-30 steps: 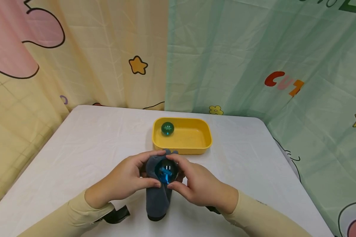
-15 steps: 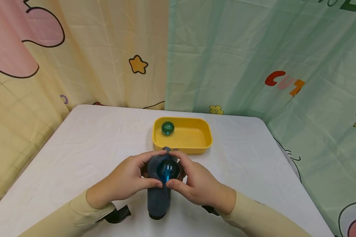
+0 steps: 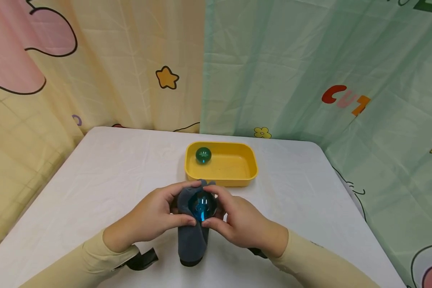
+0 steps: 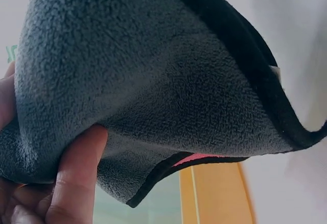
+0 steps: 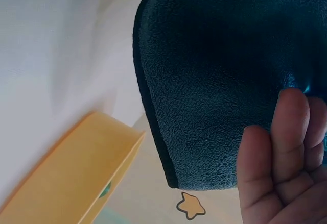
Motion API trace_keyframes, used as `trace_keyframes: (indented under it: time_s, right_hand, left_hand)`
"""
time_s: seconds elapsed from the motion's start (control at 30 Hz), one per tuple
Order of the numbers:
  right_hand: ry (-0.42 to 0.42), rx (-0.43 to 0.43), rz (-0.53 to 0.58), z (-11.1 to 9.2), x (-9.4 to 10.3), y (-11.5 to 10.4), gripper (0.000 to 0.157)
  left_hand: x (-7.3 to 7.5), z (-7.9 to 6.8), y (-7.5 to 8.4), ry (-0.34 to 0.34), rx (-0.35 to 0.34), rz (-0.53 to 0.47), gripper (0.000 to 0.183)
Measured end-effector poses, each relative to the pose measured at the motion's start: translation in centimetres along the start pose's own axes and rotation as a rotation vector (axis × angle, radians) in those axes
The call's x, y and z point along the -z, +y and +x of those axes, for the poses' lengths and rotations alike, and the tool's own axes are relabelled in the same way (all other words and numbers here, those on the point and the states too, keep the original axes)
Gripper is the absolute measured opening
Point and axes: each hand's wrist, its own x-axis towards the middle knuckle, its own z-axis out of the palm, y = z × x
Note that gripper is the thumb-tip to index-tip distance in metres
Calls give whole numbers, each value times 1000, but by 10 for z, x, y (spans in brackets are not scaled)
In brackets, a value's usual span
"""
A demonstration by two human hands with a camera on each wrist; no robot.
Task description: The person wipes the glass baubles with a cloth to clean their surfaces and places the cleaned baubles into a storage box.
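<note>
A transparent blue ball rests against a grey plush cloth in front of me, above the table. My left hand grips the cloth from the left, its thumb across the front. My right hand holds the ball from the right between curled fingers and thumb. In the left wrist view the cloth hangs in a fold with black edging, a strip of pink showing beneath. The right wrist view has the dark cloth draped behind my right fingers; most of the ball is hidden there.
Just beyond my hands, a yellow tray stands on the white-covered table. A green transparent ball lies in its left rear part. Printed curtains hang behind the table and along its sides.
The ball and cloth shifted slightly right, then back left, and the ball's highlights changed. Both hands keep their hold. The tray and green ball stay put.
</note>
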Motion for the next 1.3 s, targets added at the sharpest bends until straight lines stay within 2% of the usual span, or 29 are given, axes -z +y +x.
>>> trace_keyframes:
  time_s: [0.17, 0.23, 0.33, 0.47, 0.57, 0.77, 0.87, 1.03, 1.1, 1.17, 1.3]
  right_hand:
    - [17, -57, 13, 4, 0, -1, 47]
    - [29, -73, 9, 4, -1, -1, 44]
    - [37, -83, 28, 3, -1, -1, 56]
    - [6, -46, 49, 2, 0, 0, 74]
    - [-14, -10, 13, 2, 2, 1, 74]
    - [-15, -8, -15, 3, 4, 0, 69]
    - [-12, -40, 5, 4, 4, -1, 63]
    - [24, -98, 93, 5, 1, 0, 38]
    - [41, -114, 109, 5, -1, 1, 35]
    - [47, -112, 104, 4, -3, 2, 42]
    - [24, -68, 70, 3, -3, 3, 68]
  left_hand:
    - [-2, 0, -1, -5, 11, 14, 76]
    - [-2, 0, -2, -3, 9, 25, 76]
    - [-2, 1, -4, 13, 17, 33, 76]
    - [0, 2, -4, 34, 26, 31, 75]
    - [1, 2, -4, 27, 24, 11, 75]
    - [1, 1, -3, 13, 38, -23, 76]
    - [0, 1, -3, 9, 41, -16, 75]
    - [-2, 1, -3, -12, 51, 5, 74]
    - [-3, 2, -3, -11, 62, 19, 75]
    - [-4, 3, -3, -3, 68, 33, 75]
    - [-3, 3, -4, 31, 69, 67, 77]
